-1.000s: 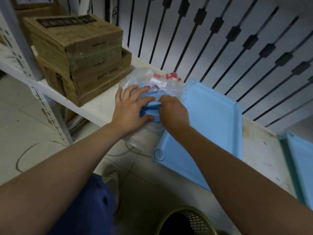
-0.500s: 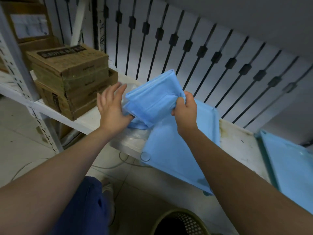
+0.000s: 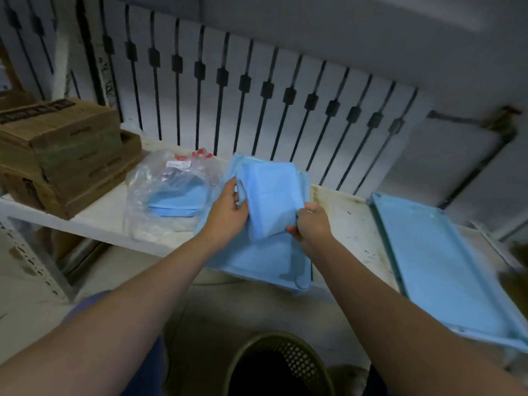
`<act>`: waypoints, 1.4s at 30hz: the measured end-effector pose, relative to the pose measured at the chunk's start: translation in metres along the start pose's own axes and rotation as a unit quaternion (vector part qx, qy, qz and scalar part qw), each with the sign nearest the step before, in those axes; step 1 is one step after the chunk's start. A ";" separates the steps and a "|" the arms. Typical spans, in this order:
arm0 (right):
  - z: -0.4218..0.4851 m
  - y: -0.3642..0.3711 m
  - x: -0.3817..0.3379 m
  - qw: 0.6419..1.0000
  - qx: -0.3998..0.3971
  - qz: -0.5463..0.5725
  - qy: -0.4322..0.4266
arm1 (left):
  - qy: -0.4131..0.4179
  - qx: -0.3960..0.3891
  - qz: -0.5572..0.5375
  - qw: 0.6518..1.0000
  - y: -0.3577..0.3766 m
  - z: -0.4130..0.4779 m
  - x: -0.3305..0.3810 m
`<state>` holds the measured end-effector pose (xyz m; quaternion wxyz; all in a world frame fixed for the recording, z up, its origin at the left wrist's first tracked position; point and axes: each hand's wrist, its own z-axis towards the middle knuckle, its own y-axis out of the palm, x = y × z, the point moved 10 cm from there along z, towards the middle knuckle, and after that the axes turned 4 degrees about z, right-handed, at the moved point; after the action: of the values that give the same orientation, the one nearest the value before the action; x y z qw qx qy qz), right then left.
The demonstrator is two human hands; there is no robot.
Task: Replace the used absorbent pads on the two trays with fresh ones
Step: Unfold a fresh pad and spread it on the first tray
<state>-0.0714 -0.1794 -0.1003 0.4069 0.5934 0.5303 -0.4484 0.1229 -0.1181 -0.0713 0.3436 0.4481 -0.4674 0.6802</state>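
A folded blue absorbent pad is held up over the left blue tray. My left hand grips the pad's left edge and my right hand pinches its lower right corner. The left tray lies on the white shelf with its near end over the shelf's front edge. A second blue tray lies on the shelf to the right. A clear plastic bag with more folded blue pads inside sits on the shelf left of the first tray.
Stacked cardboard boxes stand at the shelf's left end. A dark mesh waste basket stands on the floor below my arms. A white railing with black bars runs behind the shelf. The shelf surface between the trays is stained.
The pad came out of the plastic bag and moved right, over the left tray. Both hands now hold it by opposite sides. My view has shifted right, showing more of the second tray.
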 end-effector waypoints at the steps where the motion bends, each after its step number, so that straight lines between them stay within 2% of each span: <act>1: 0.000 -0.005 0.003 1.000 -0.005 -0.003 0.006 | -0.003 -0.006 0.001 1.000 0.007 -0.003 0.004; 6: 0.007 -0.051 0.011 0.998 -0.017 -0.054 0.028 | -0.051 -0.027 0.041 0.997 0.058 -0.004 0.016; 9: 0.013 -0.086 0.009 0.988 -0.020 -0.153 0.017 | -0.081 -0.066 0.041 0.994 0.094 -0.002 0.018; 11: 0.023 -0.108 0.005 0.974 -0.016 -0.226 -0.010 | -0.125 -0.092 -0.007 0.988 0.119 0.001 0.010; 13: 0.036 -0.131 0.002 0.949 0.002 -0.313 -0.035 | -0.191 -0.110 -0.077 0.972 0.146 -0.001 0.000; 15: 0.051 -0.160 -0.005 0.910 0.046 -0.408 -0.055 | -0.238 -0.118 -0.132 0.955 0.172 -0.002 -0.004; 18: 0.069 -0.213 -0.003 0.864 0.126 -0.487 -0.009 | -0.283 -0.110 -0.196 0.932 0.194 0.002 -0.010; 19: 0.075 -0.227 0.003 0.861 0.132 -0.490 0.015 | -0.291 -0.101 -0.220 0.926 0.197 0.006 -0.012; 21: 0.091 -0.241 0.019 0.884 0.111 -0.453 0.034 | -0.300 -0.096 -0.265 0.911 0.201 0.013 -0.013; 23: 0.100 -0.244 0.026 0.907 0.104 -0.408 0.019 | -0.296 -0.087 -0.290 0.906 0.203 0.021 -0.015; 26: 0.099 -0.238 0.023 0.917 0.101 -0.386 -0.003 | -0.298 -0.090 -0.321 0.894 0.216 0.025 -0.016; 30: 0.097 -0.213 0.028 0.948 0.030 -0.317 -0.009 | -0.305 -0.105 -0.360 0.875 0.240 0.020 -0.010; 34: 0.098 -0.186 0.036 0.981 -0.028 -0.191 0.005 | -0.321 -0.109 -0.351 0.873 0.251 0.016 -0.012; 39: 0.088 -0.165 0.022 0.990 -0.067 -0.123 0.006 | -0.331 -0.143 -0.379 0.852 0.265 0.013 -0.012; 42: 0.093 -0.167 0.024 0.989 -0.060 -0.135 0.010 | -0.326 -0.149 -0.379 0.853 0.268 0.013 -0.011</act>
<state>-0.2455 -0.2446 -0.1498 0.3725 0.4957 0.6350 -0.4609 -0.1074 -0.2183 -0.1675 0.4657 0.7300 -0.4422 0.2337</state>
